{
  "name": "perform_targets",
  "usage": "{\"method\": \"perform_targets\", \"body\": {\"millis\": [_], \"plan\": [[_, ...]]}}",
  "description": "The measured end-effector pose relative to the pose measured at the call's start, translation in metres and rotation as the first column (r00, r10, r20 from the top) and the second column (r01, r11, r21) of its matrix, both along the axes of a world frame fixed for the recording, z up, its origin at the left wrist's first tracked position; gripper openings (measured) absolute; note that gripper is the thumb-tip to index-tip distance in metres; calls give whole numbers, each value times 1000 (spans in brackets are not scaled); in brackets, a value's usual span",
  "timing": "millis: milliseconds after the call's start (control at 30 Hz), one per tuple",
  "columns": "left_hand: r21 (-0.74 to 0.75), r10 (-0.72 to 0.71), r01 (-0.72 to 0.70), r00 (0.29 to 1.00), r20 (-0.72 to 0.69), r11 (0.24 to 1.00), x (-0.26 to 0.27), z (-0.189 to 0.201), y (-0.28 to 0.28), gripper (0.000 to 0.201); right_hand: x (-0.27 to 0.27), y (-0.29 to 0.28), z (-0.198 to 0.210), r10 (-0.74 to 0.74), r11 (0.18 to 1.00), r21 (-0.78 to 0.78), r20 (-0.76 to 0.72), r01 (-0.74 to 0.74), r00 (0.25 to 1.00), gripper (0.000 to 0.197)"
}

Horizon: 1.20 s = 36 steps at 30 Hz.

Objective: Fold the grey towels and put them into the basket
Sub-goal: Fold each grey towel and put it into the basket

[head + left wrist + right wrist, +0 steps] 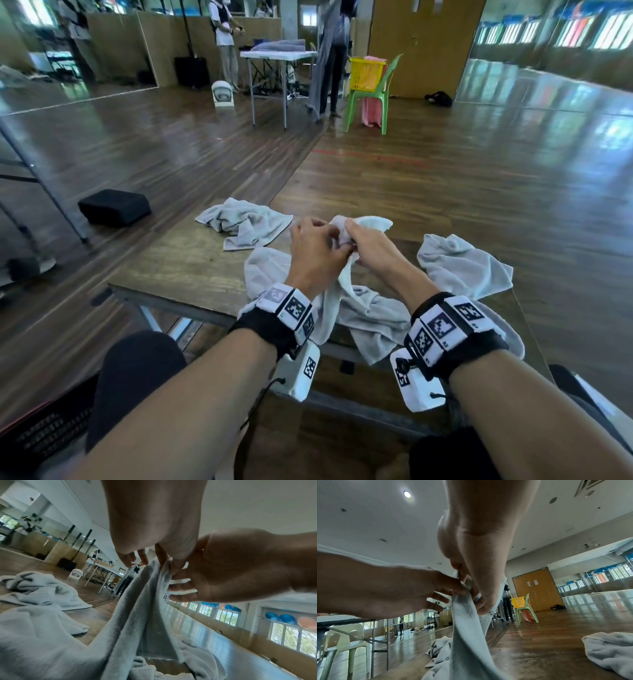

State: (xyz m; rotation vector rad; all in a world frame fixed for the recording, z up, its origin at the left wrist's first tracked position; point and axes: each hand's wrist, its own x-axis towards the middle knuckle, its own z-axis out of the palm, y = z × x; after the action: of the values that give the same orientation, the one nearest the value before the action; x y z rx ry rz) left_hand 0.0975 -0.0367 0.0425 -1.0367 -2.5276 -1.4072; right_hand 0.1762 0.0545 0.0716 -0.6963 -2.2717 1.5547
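Note:
Three grey towels lie on a wooden table. Both hands meet above the middle towel and pinch one edge of it, lifted off the table; the rest trails toward the near edge. In the head view my left hand and right hand are side by side, fingers curled on the cloth. In the left wrist view my left hand pinches the towel beside my right hand. The right wrist view shows my right hand pinching the hanging towel.
A crumpled towel lies at the table's far left, another at the right. A dark mesh basket stands low at my left. A black box lies on the floor. Far off are people, a folding table and a yellow basket on a green chair.

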Motion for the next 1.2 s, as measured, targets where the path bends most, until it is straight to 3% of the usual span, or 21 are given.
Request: {"method": "perform_targets", "body": {"millis": [67, 133, 167, 233, 267, 333, 400, 500, 600, 667, 767, 900, 1033, 1200], "plan": [[32, -7, 6, 1000, 26, 999, -9, 3, -4, 27, -6, 5, -4, -81, 989, 122, -51, 87, 995, 33], [55, -26, 23, 998, 59, 998, -23, 5, -6, 35, -8, 8, -10, -244, 931, 244, -140, 273, 960, 12], [51, -38, 35, 997, 72, 998, -30, 6, -7, 35, -8, 10, -13, -290, 895, 298, -176, 332, 940, 23], [46, -116, 111, 986, 121, 993, -39, 12, -10, 31, -10, 10, -16, -214, 884, 389, -154, 259, 964, 49], [46, -171, 166, 975, 142, 985, -42, 14, -11, 28, -13, 9, -17, -137, 890, 424, -102, 168, 985, 53], [17, -255, 255, 959, 127, 967, -44, 19, -14, 22, -19, 7, -21, -26, 874, 486, -16, 30, 1000, 30], [-8, -284, 285, 955, 86, 958, -49, 20, -19, 19, -24, 8, -26, -46, 842, 536, -49, 65, 998, 6], [-73, -228, 233, 971, 69, 970, -63, 18, -34, 9, -20, 16, -29, -153, 855, 469, -180, 222, 972, 15], [-311, -151, 125, 987, -60, 942, -72, 6, -54, 31, -9, 23, -33, -208, 864, 423, -196, 274, 958, 29], [-438, -129, 79, 988, -85, 895, -72, -8, -68, 34, -5, 26, -42, -228, 867, 416, -156, 273, 961, 33], [-568, -88, 68, 996, -8, 820, -80, -42, -87, 38, -1, 33, -63, -209, 887, 411, -53, 212, 976, 24], [-635, -120, 182, 983, 141, 751, -80, -74, -100, 43, 4, 37, -90, -144, 899, 432, 134, 73, 980, 20], [-734, -87, 228, 970, 225, 640, -80, -89, -104, 14, 2, 38, -106, -126, 899, 437, 218, 19, 968, 22], [-597, 49, 80, 979, 196, 798, -93, -98, -102, 31, -14, 34, -112, -71, 900, 436, 214, -30, 974, 23]]}}
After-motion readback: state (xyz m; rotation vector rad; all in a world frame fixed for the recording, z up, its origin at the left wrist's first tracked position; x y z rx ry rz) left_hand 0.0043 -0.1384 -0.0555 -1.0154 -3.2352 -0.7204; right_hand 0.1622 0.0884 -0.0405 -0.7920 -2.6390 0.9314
